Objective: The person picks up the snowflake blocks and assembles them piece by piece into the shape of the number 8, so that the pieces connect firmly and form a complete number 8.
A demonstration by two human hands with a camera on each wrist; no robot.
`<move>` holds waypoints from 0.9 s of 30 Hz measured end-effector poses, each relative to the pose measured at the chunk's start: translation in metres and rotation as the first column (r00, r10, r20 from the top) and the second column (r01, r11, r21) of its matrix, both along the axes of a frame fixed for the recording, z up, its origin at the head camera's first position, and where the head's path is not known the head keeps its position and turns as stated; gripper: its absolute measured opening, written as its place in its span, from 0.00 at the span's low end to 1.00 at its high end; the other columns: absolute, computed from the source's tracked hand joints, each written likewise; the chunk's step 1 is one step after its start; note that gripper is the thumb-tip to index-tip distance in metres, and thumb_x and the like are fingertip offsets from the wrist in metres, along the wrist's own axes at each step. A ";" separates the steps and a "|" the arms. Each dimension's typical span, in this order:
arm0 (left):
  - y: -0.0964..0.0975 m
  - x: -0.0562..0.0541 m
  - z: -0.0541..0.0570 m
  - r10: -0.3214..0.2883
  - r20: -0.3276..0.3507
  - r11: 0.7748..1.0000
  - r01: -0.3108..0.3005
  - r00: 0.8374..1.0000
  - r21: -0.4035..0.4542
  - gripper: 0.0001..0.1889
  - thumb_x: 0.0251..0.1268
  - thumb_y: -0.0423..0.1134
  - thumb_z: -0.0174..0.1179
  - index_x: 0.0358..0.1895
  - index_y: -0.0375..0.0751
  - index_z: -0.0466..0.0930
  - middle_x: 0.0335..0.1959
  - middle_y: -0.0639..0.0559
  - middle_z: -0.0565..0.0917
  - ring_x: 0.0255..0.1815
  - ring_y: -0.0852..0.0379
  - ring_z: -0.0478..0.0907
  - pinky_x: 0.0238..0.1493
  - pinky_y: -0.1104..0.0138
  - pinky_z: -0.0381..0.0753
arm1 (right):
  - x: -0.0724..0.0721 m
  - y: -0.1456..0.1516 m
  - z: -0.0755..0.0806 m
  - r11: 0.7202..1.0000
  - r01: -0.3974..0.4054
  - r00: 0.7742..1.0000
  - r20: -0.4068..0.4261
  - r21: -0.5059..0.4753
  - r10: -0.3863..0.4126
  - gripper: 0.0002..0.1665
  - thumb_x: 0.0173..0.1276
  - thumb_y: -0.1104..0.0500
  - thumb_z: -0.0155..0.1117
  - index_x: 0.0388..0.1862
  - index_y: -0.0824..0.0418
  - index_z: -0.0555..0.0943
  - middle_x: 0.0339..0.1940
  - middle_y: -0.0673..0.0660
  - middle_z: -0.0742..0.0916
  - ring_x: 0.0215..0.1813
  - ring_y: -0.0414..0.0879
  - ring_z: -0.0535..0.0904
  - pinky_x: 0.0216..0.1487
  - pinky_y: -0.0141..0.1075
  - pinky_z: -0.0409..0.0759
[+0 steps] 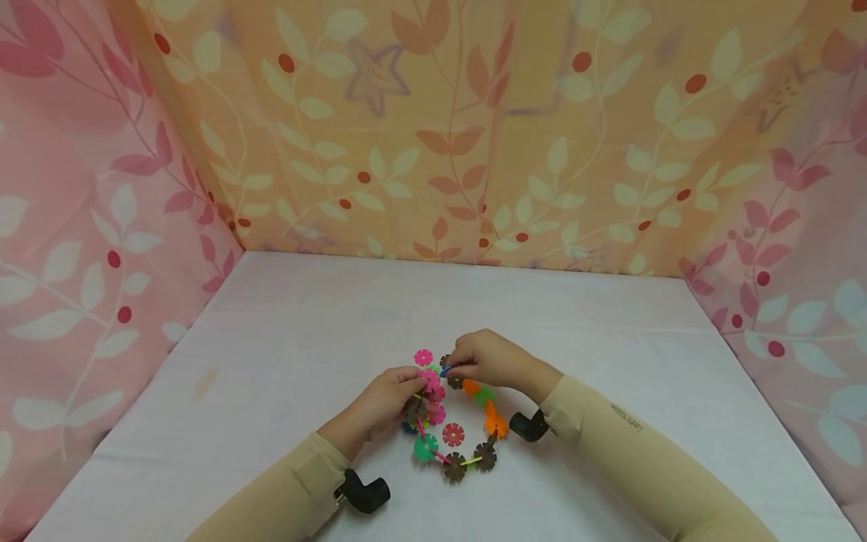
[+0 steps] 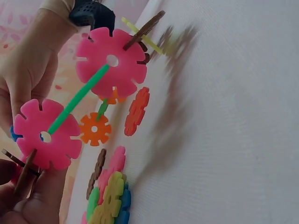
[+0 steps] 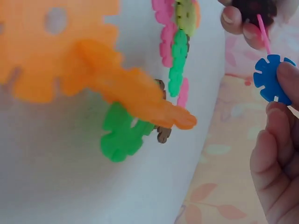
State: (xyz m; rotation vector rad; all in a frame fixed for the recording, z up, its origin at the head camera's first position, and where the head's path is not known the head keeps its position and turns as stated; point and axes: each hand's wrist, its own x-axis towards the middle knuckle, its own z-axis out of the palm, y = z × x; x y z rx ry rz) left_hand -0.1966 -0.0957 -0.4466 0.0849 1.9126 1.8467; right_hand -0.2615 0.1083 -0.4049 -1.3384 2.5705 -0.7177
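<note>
A chain of notched plastic snowflake discs curves across the table below both hands. My left hand [image 1: 386, 395] pinches a brown disc [image 3: 254, 8] at the chain's left end. My right hand [image 1: 491, 360] grips a blue disc [image 3: 268, 79] between thumb and fingers. Between these two, a pink disc [image 3: 263, 32] seen edge-on meets the blue one's rim. From the left hand's end, two pink discs [image 2: 105, 60] hang joined by an edge-on green disc [image 2: 79, 100]. Orange discs [image 1: 496, 420] and brown discs [image 1: 454, 468] form the chain's right and near parts.
Inside the chain's curve lies a loose red disc [image 1: 453, 434]. A cluster of loose discs, including a yellow one [image 2: 110, 203], lies on the white tabletop [image 1: 305, 324] near the left hand. Floral cloth [image 1: 433, 150] walls the back and both sides.
</note>
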 end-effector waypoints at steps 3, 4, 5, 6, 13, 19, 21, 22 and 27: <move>0.000 0.001 0.001 0.001 0.004 1.000 -0.001 1.000 0.010 0.17 0.71 0.40 0.46 0.44 0.25 0.73 0.39 0.35 0.82 0.37 0.48 0.82 0.40 0.62 0.80 | 0.005 0.001 -0.001 1.000 0.019 1.000 -0.020 -0.015 -0.019 0.05 0.59 0.59 0.66 0.31 0.58 0.86 0.26 0.43 0.82 0.28 0.34 0.74 0.34 0.26 0.76; 0.000 0.001 0.001 0.002 0.003 1.000 -0.002 1.000 0.011 0.17 0.70 0.40 0.46 0.45 0.26 0.74 0.40 0.35 0.82 0.37 0.49 0.82 0.41 0.62 0.80 | 0.007 0.001 -0.001 0.999 0.026 0.999 -0.025 -0.019 -0.026 0.05 0.59 0.60 0.65 0.31 0.59 0.86 0.26 0.44 0.83 0.28 0.34 0.74 0.35 0.26 0.76; 0.000 0.001 0.001 0.002 0.002 1.000 -0.002 1.000 0.009 0.17 0.70 0.40 0.46 0.45 0.26 0.74 0.40 0.35 0.82 0.38 0.49 0.82 0.41 0.62 0.80 | 0.008 0.002 -0.001 0.999 0.033 0.999 -0.029 -0.026 -0.033 0.04 0.59 0.61 0.65 0.31 0.59 0.86 0.27 0.45 0.83 0.28 0.35 0.74 0.35 0.26 0.76; 0.000 0.001 0.001 0.003 0.000 1.000 -0.003 1.000 0.008 0.17 0.70 0.41 0.47 0.45 0.26 0.74 0.40 0.35 0.82 0.38 0.49 0.82 0.41 0.62 0.80 | 0.008 0.002 -0.001 0.999 0.036 0.999 -0.035 -0.032 -0.037 0.04 0.59 0.61 0.65 0.31 0.59 0.86 0.27 0.46 0.83 0.28 0.35 0.75 0.35 0.26 0.76; 0.002 0.001 0.000 0.003 -0.033 1.000 -0.002 0.999 0.021 0.19 0.71 0.42 0.46 0.44 0.24 0.74 0.39 0.34 0.82 0.38 0.46 0.82 0.40 0.62 0.80 | 0.009 0.006 -0.003 0.996 -0.016 0.997 -0.082 -0.085 0.009 0.04 0.58 0.63 0.65 0.32 0.61 0.85 0.26 0.52 0.84 0.26 0.34 0.73 0.33 0.26 0.76; 0.004 0.000 -0.001 0.010 -0.029 1.000 -0.010 1.000 0.002 0.19 0.70 0.43 0.47 0.42 0.26 0.76 0.36 0.36 0.83 0.36 0.50 0.82 0.40 0.64 0.80 | 0.010 0.005 -0.004 0.996 -0.027 0.995 -0.096 -0.088 0.019 0.04 0.58 0.65 0.65 0.31 0.61 0.86 0.26 0.50 0.85 0.26 0.34 0.74 0.34 0.25 0.76; 0.005 0.000 -0.001 0.019 -0.032 1.000 -0.019 0.999 -0.004 0.19 0.70 0.42 0.47 0.41 0.26 0.77 0.35 0.37 0.83 0.34 0.52 0.82 0.39 0.64 0.80 | 0.010 0.004 -0.006 0.995 -0.047 0.990 -0.137 -0.084 0.035 0.04 0.58 0.65 0.65 0.31 0.60 0.85 0.26 0.48 0.84 0.27 0.34 0.75 0.35 0.25 0.77; 0.005 0.000 -0.001 0.025 -0.031 1.000 -0.025 0.999 -0.007 0.18 0.70 0.42 0.47 0.41 0.26 0.78 0.35 0.37 0.83 0.33 0.53 0.82 0.39 0.65 0.80 | 0.010 0.004 -0.007 0.995 -0.064 0.984 -0.169 -0.082 0.050 0.04 0.58 0.66 0.65 0.31 0.60 0.85 0.26 0.48 0.84 0.28 0.34 0.75 0.36 0.25 0.77; 0.009 0.002 0.001 0.054 -0.008 0.998 -0.054 0.998 0.035 0.17 0.71 0.37 0.44 0.42 0.24 0.76 0.37 0.33 0.82 0.31 0.52 0.83 0.38 0.61 0.81 | 0.009 0.002 -0.010 0.986 -0.151 0.943 -0.311 -0.075 0.121 0.04 0.57 0.67 0.64 0.31 0.61 0.83 0.26 0.47 0.82 0.29 0.37 0.76 0.39 0.26 0.77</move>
